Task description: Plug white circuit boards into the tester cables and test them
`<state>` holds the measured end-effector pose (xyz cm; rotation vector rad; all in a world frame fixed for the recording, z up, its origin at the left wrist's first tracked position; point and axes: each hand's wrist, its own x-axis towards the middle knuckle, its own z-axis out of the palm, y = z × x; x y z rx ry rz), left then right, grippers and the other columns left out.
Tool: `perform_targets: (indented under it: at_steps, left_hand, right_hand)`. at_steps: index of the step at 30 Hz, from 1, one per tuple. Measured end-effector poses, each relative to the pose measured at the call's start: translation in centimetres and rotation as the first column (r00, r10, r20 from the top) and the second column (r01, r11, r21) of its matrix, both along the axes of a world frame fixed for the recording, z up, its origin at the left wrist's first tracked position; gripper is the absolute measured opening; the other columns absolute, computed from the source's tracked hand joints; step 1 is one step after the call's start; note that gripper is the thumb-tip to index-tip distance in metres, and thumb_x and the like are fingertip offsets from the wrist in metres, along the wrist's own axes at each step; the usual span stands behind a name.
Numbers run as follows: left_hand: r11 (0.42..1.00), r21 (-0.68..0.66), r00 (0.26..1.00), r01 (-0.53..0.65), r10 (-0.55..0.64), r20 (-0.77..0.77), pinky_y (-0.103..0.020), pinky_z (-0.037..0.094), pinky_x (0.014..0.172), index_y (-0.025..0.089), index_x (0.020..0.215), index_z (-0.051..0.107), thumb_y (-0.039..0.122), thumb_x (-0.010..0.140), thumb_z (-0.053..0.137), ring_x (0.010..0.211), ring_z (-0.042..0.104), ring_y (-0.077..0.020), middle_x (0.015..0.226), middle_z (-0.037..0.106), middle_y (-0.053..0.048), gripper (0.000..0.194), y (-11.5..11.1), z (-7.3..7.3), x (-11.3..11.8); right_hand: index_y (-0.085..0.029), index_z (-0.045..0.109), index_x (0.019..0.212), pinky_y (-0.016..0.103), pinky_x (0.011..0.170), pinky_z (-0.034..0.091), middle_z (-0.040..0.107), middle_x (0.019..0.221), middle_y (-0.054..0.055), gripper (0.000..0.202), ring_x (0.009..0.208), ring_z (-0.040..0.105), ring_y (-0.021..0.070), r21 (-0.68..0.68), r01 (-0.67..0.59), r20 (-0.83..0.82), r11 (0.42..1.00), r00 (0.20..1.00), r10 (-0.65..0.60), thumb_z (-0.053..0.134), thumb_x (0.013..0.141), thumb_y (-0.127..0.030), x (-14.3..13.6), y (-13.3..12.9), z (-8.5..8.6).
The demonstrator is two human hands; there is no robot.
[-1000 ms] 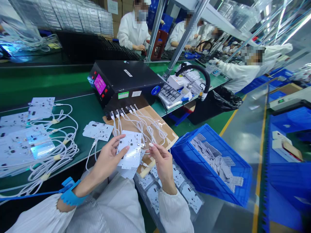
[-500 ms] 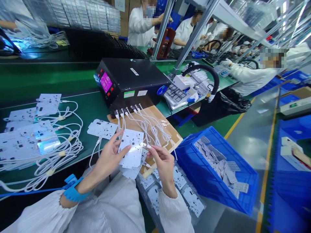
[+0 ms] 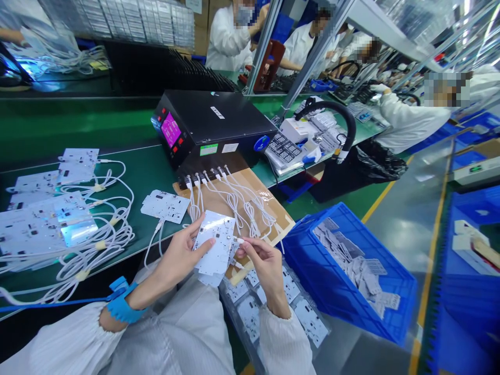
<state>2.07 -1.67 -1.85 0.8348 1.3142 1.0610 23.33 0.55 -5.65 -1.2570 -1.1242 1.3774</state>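
A white circuit board (image 3: 215,242) is gripped by my left hand (image 3: 182,255), thumb on its face. My right hand (image 3: 263,260) pinches a white cable plug (image 3: 239,241) at the board's right edge. More board surface shows beneath the held one. Beyond my hands, white cables (image 3: 234,200) run from the front of a black box (image 3: 219,122) with a pink screen across a brown cardboard sheet (image 3: 279,208). Another white board (image 3: 164,205), with a cable attached, lies on the green table left of the cardboard.
Wired boards (image 3: 39,224) and coiled cables (image 3: 105,229) cover the table at left. A blue crate (image 3: 304,260) of grey pieces stands at right. A tray of boards (image 3: 312,320) sits below my right hand. People in white work across the table.
Both hands and the held board have shifted slightly right. The board's angle has changed a little, and my right fingers still pinch the plug at its edge.
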Motion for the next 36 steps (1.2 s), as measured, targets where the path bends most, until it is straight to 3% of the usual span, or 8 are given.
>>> perform_targets:
  at_steps: [6, 10, 13, 15, 17, 24, 30, 36]
  left_hand:
    - [1.000, -0.005, 0.999, 0.028, -0.028, -0.041, -0.050, 0.059, 0.107, 0.016, 0.161, 0.041, 0.049, 0.081, 0.080, 0.135, 0.063, -0.0372, 0.154, 0.058, -0.018, 0.095, 0.1, -0.3, -0.3]
    - [1.000, -0.023, 0.997, -0.008, 0.006, -0.083, -0.051, 0.045, 0.122, 0.020, 0.155, 0.051, 0.044, 0.075, 0.085, 0.154, 0.042, -0.0379, 0.158, 0.055, -0.017, 0.090, 0.3, -0.1, -0.5]
    - [0.999, -0.027, 0.998, -0.040, 0.039, -0.047, -0.051, 0.049, 0.118, 0.025, 0.152, 0.053, 0.047, 0.075, 0.085, 0.157, 0.037, -0.0382, 0.159, 0.054, -0.015, 0.086, 0.2, -0.6, -0.4]
    - [0.998, -0.018, 0.998, -0.057, 0.057, -0.020, -0.050, 0.052, 0.115, 0.026, 0.145, 0.060, 0.050, 0.076, 0.085, 0.156, 0.039, -0.0381, 0.155, 0.058, -0.014, 0.078, 0.2, -1.1, -0.2]
    - [0.998, -0.013, 0.998, -0.068, 0.069, 0.005, -0.050, 0.051, 0.116, 0.026, 0.138, 0.064, 0.051, 0.076, 0.084, 0.156, 0.038, -0.0367, 0.154, 0.060, -0.014, 0.070, 0.2, -1.5, 0.1]
    - [0.988, -0.142, 0.983, -0.060, 0.084, 0.164, -0.053, 0.047, 0.119, 0.022, 0.140, 0.060, 0.049, 0.072, 0.089, 0.158, 0.036, -0.0354, 0.160, 0.051, -0.019, 0.078, 0.2, -0.4, 1.1]
    - [0.998, -0.051, 0.962, -0.041, 0.054, 0.267, -0.053, 0.047, 0.120, 0.018, 0.134, 0.068, 0.047, 0.068, 0.093, 0.153, 0.043, -0.0372, 0.154, 0.059, -0.018, 0.076, 0.1, 0.2, 1.9]
    - [0.996, 0.089, 0.963, 0.021, -0.044, 0.267, -0.054, 0.042, 0.124, 0.019, 0.133, 0.072, 0.049, 0.078, 0.086, 0.144, 0.056, -0.0352, 0.143, 0.069, -0.012, 0.064, 0.2, 0.6, 2.9]
  right_hand:
    - [-0.020, 0.081, 0.093, 0.038, 0.071, 0.066, 0.079, 0.074, 0.004, 0.033, 0.067, 0.076, 0.0208, -0.018, -0.064, -0.016, 0.998, 0.998, 0.064, 0.087, 0.079, -0.049, 0.3, 0.1, -0.2]
    - [-0.022, 0.067, 0.123, 0.038, 0.063, 0.063, 0.078, 0.076, 0.001, 0.055, 0.061, 0.074, 0.0209, -0.053, -0.165, 0.014, 0.985, 0.986, 0.166, 0.080, 0.084, -0.058, 2.6, -0.5, -0.2]
    - [-0.023, 0.048, 0.134, 0.032, 0.050, 0.051, 0.065, 0.060, -0.008, 0.067, 0.046, 0.061, 0.0182, -0.009, 0.070, 0.318, 0.997, 0.946, -0.064, 0.070, 0.088, -0.067, 6.3, -0.7, -1.0]
    - [-0.024, 0.047, 0.125, 0.033, 0.050, 0.047, 0.058, 0.058, -0.010, 0.065, 0.045, 0.057, 0.0187, 0.113, 0.273, 0.527, 0.955, 0.799, -0.290, 0.071, 0.086, -0.070, 8.8, -0.3, -2.1]
    - [-0.025, 0.048, 0.115, 0.037, 0.056, 0.051, 0.064, 0.068, -0.005, 0.064, 0.053, 0.064, 0.0218, 0.130, 0.312, 0.583, 0.941, 0.744, -0.328, 0.073, 0.081, -0.073, 10.7, 0.5, -3.4]
    - [-0.027, 0.047, 0.087, 0.029, 0.054, 0.050, 0.067, 0.066, -0.006, 0.058, 0.053, 0.061, 0.0148, -0.086, -0.026, 0.200, 0.996, 0.979, 0.043, 0.086, 0.071, -0.067, 12.2, 3.8, -4.0]
    - [-0.020, 0.070, 0.098, 0.029, 0.070, 0.057, 0.073, 0.083, 0.000, 0.054, 0.070, 0.067, 0.0129, 0.144, 0.373, -0.017, 0.917, 0.927, -0.375, 0.090, 0.067, -0.060, 8.1, 8.5, 0.5]
    - [-0.015, 0.075, 0.115, 0.041, 0.090, 0.062, 0.079, 0.107, 0.012, 0.062, 0.091, 0.076, 0.0206, 0.143, 0.167, -0.123, 0.976, 0.981, -0.150, 0.074, 0.084, -0.068, -1.1, 7.4, 1.8]
